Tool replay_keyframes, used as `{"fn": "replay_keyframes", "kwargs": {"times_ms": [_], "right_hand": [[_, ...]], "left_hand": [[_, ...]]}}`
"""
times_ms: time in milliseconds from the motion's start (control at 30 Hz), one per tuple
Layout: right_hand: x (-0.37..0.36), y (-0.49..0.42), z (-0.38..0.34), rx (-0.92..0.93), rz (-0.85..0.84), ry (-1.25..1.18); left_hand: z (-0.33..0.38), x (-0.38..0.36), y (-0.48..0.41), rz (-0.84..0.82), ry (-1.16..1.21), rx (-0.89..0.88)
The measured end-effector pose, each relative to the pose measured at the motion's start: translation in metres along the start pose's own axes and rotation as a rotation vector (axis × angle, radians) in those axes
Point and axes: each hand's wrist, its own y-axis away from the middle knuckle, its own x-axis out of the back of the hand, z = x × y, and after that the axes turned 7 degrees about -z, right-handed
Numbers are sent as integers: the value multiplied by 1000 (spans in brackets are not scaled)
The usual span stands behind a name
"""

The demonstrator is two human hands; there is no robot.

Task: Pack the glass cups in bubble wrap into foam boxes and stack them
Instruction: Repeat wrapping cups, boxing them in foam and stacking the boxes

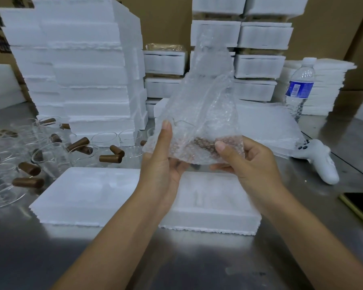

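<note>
Bubble wrap (pixel 199 109), clear with brown showing through, pinched by left grip (pixel 164 164) and right grip (pixel 247 164).

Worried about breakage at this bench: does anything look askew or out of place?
The bare glass cups at the left sit in a loose heap, several tipped on their sides, brown handles pointing every way. A white controller lies on the steel table at right.

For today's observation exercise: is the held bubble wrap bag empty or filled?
Filled: a brown cup handle shows through the bubble wrap bag near its bottom, between the left hand and right hand; glass itself unclear.
</note>
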Motion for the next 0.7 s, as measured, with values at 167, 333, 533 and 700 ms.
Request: {"fn": "replay_keyframes", "kwargs": {"times_ms": [167, 333, 533, 700], "right_hand": [[4, -2, 1, -6, 65, 94], [1, -1, 3, 97, 134, 256], [8, -3, 5, 123, 185, 289], [7, -1, 2, 215, 212, 337]], "left_hand": [[-1, 2, -2, 19, -154, -72], [-2, 4, -3, 12, -256, -97], [-6, 12, -4, -124, -447, -64], [-6, 10, 0, -167, -554, -84]]}}
